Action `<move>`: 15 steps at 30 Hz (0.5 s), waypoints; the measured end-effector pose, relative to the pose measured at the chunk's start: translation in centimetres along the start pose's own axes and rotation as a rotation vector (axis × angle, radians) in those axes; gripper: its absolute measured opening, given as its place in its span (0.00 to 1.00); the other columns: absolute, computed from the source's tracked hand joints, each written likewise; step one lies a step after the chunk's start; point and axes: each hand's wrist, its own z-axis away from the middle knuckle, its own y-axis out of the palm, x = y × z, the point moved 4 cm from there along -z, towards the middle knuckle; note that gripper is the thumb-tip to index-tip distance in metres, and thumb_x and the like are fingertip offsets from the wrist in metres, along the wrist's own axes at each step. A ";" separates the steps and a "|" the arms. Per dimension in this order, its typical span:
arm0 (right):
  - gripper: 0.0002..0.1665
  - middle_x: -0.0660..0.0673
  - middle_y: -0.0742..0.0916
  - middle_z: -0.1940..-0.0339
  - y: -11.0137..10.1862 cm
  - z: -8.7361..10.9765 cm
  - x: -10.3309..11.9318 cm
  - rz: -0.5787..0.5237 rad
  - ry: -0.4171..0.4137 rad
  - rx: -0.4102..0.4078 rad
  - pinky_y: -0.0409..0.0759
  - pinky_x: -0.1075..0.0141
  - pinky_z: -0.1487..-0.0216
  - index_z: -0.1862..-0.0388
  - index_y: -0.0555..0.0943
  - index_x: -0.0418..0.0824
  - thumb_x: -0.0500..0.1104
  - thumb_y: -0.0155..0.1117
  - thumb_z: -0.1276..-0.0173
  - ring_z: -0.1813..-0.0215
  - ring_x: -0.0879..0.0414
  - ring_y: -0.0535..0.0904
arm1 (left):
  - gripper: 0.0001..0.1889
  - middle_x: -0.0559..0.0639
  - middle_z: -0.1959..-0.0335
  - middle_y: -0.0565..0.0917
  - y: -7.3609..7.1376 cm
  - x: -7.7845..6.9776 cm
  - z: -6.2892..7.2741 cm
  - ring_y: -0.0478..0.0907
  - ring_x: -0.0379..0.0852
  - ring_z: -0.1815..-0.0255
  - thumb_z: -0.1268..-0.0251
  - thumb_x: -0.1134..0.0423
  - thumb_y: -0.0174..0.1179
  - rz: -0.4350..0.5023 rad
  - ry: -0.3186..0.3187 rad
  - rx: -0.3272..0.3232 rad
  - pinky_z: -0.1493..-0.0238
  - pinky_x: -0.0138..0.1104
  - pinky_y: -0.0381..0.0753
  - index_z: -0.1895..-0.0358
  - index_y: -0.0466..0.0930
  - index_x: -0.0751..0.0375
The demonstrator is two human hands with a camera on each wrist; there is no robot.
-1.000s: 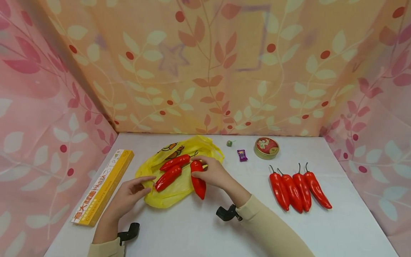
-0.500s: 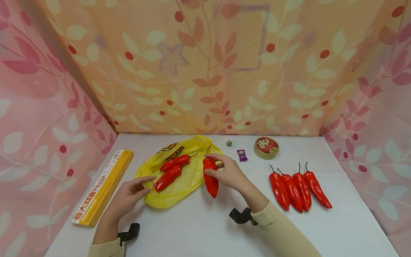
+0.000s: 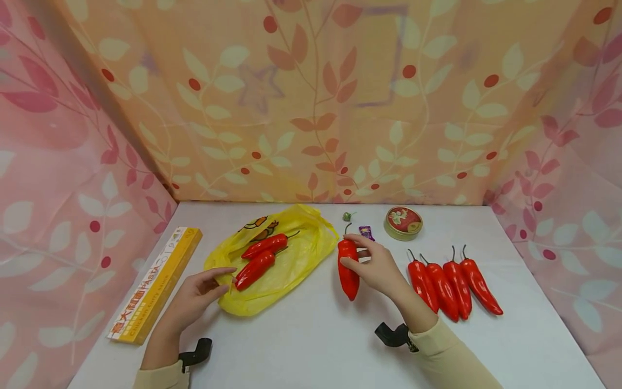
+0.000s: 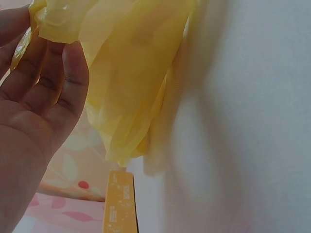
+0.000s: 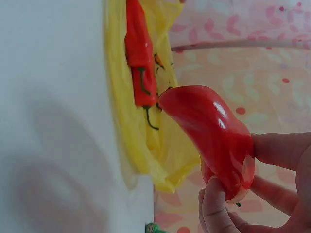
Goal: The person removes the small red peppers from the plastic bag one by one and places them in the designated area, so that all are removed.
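My right hand (image 3: 374,263) pinches a red chili pepper (image 3: 348,270) near its stem end, thumb on one side and fingers on the other. The pepper hangs tip down over the table, right of the yellow plastic bag (image 3: 296,275). In the right wrist view the held pepper (image 5: 209,131) fills the middle, its glossy skin between my fingertips. Two more red peppers (image 3: 256,270) lie on the bag, side by side. At the bag's left edge, my left hand (image 3: 194,297) pinches the yellow plastic, its fingers curled at the rim in the left wrist view.
Several red peppers (image 3: 464,286) lie in a row on the right of the white table (image 3: 301,346). Behind are a round red tin (image 3: 403,223), a purple wrapped candy (image 3: 366,233) and a small green item (image 3: 347,216). A yellow pasta box (image 3: 155,286) lies at left.
My right hand has carried the pepper rightward, from over the bag to the table beside it. The left hand stays at the bag's edge.
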 end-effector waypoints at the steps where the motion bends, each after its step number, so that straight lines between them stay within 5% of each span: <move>1: 0.33 0.44 0.83 0.38 -0.3 0.1 -0.3 0.003 0.005 -0.005 0.88 0.56 0.58 0.30 0.75 0.58 0.53 0.73 0.35 0.41 0.44 0.79 | 0.18 0.64 0.40 0.81 0.0 0.0 0.0 0.78 0.43 0.56 0.29 0.62 0.63 -0.002 -0.001 0.000 0.53 0.28 0.83 0.38 0.81 0.57; 15: 0.36 0.42 0.81 0.36 -3.6 1.4 -4.1 0.092 0.007 -0.044 0.88 0.55 0.58 0.28 0.73 0.56 0.53 0.72 0.34 0.41 0.41 0.79 | 0.19 0.67 0.39 0.81 0.1 0.1 -0.1 0.79 0.42 0.55 0.29 0.63 0.63 -0.006 0.028 -0.006 0.53 0.28 0.83 0.38 0.80 0.64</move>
